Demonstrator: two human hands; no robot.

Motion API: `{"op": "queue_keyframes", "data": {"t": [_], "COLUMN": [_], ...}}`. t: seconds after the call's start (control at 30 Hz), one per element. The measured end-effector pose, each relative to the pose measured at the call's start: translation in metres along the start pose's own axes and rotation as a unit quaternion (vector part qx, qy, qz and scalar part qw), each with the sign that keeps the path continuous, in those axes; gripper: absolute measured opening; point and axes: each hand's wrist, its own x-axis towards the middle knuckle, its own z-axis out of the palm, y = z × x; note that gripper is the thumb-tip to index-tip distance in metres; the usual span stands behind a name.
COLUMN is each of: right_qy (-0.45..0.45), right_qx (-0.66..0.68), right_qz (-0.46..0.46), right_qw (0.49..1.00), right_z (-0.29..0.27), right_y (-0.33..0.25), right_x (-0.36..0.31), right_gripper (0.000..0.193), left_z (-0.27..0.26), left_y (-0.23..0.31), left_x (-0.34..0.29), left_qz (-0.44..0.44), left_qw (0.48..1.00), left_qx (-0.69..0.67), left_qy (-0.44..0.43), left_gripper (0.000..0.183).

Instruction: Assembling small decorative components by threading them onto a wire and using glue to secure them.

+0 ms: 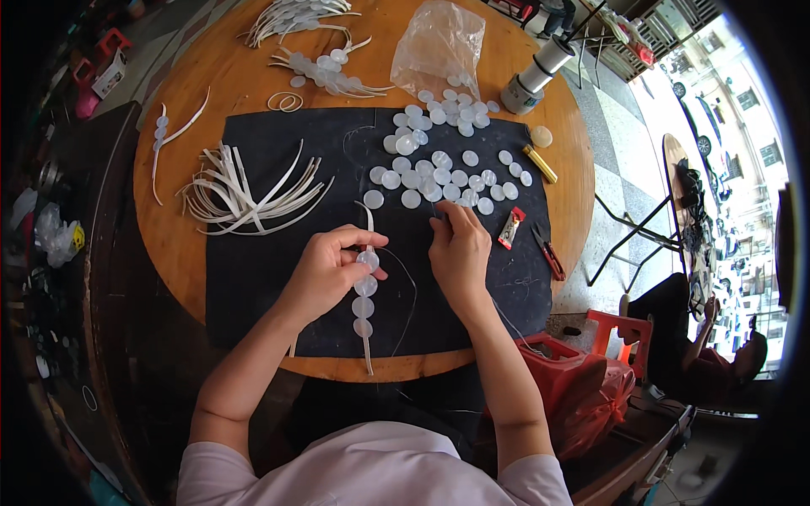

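My left hand (337, 268) is closed on a narrow white strip (368, 346), pinching it near its upper part. Three translucent round discs (364, 307) sit in a row along the strip, the top one between my fingers. My right hand (461, 249) is closed in a pinch just below the loose discs (411, 179) spread over the dark cloth (278, 291). Whatever its fingertips hold is too small to make out. A thin thread (414, 291) loops down from the strip between my hands.
Left on the cloth lies a bundle of white strips (245, 198). Finished-looking disc strips (325, 72) and a clear plastic bag (439, 46) lie farther back. Red-handled snips (550, 255), a small red packet (511, 228), a yellow lighter-like stick (540, 164) and a metal canister (525, 91) stand or lie rightward.
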Motion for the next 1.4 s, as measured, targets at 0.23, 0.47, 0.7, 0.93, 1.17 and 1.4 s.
{"op": "queue_keyframes", "data": {"t": [0.23, 0.47, 0.7, 0.93, 1.17, 1.4], "right_qy": [-0.036, -0.037, -0.030, -0.027, -0.027, -0.030], "right_qx": [-0.010, -0.012, 0.007, 0.007, 0.013, 0.012], "right_qz": [0.029, 0.024, 0.025, 0.036, 0.035, 0.028], "right_qw": [0.999, 0.999, 0.999, 0.999, 0.999, 0.999], "right_z": [0.000, 0.002, 0.002, 0.001, 0.004, 0.006], "right_y": [-0.002, -0.002, -0.001, -0.003, -0.002, -0.002], "right_x": [0.003, 0.006, 0.009, 0.007, 0.010, 0.014], "right_gripper": [0.014, 0.014, 0.013, 0.012, 0.012, 0.020], "left_z": [-0.002, 0.002, 0.001, -0.003, -0.006, -0.005], "left_y": [-0.017, -0.012, -0.007, -0.003, -0.005, -0.005], "left_x": [0.003, 0.001, 0.002, -0.001, -0.001, 0.000], "left_qz": [0.085, 0.098, 0.064, -0.006, -0.010, -0.007], "left_qw": [0.996, 0.995, 0.995, 0.992, 0.990, 0.990], "left_qx": [0.000, -0.006, -0.074, -0.127, -0.139, -0.141], "left_qy": [0.005, 0.012, 0.000, -0.002, 0.000, 0.001], "left_gripper": [0.033, 0.038, 0.041, 0.038, 0.037, 0.038]}}
